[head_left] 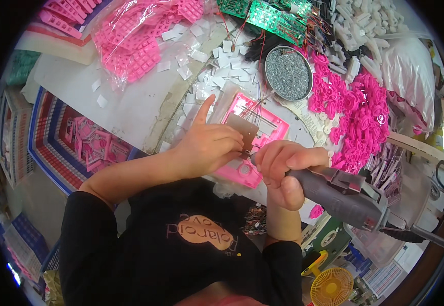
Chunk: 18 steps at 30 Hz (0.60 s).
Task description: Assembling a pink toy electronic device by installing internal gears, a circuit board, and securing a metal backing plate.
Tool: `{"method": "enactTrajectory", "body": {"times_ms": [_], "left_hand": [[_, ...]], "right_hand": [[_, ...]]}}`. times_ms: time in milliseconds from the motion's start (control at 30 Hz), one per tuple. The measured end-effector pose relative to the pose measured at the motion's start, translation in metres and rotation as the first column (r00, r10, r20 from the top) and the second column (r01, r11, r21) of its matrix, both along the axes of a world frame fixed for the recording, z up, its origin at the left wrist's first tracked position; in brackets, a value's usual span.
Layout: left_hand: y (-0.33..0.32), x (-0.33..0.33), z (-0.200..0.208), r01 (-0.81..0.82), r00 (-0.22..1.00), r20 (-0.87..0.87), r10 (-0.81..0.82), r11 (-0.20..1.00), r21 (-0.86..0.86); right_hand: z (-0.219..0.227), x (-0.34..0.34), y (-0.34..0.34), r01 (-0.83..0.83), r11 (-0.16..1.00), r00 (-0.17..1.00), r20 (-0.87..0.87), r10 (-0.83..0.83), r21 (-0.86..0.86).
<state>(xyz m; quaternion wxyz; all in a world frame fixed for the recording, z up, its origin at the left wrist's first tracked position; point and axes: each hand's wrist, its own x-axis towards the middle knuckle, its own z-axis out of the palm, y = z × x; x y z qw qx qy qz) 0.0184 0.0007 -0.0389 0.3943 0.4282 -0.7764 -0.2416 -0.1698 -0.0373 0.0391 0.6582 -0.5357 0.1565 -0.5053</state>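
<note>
My right hand (288, 168) wraps round a grey electric screwdriver (337, 196), its tip pointing left at a pink plastic housing (247, 176). A flat brownish plate (242, 127) lies in the housing, with thin wires running above it. My left hand (206, 145) rests over the housing's left side, one finger stretched up and away. Its other fingers are curled together close to the screwdriver's tip; whatever they pinch there is too small or hidden to name.
A round dish of small screws (289, 74) stands beyond the housing. Magenta plastic parts (354, 117) are heaped on the right, white parts (360, 20) behind them. Green circuit boards (275, 20), loose white pieces (222, 76) and bagged pink keypads (135, 46) lie farther back. A crate (53, 137) stands left.
</note>
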Motion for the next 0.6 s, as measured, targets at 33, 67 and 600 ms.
{"method": "enactTrajectory", "body": {"times_ms": [33, 67, 600], "left_hand": [[0.000, 0.001, 0.001, -0.001, 1.000, 0.025, 0.002, 1.000, -0.013], [-0.002, 0.002, 0.006, -0.001, 0.999, 0.048, 0.002, 1.000, -0.026], [-0.213, -0.057, 0.011, 0.037, 0.689, 0.724, 0.042, 0.995, -0.093]], "right_hand": [[0.000, 0.000, 0.001, 0.006, 1.000, 1.000, 0.012, -0.006, 0.011], [0.000, -0.002, 0.000, -0.004, 1.000, 1.000, 0.024, 0.004, -0.001], [-0.019, 0.003, 0.004, -0.031, 0.999, 0.999, -0.012, 0.031, -0.022]]}}
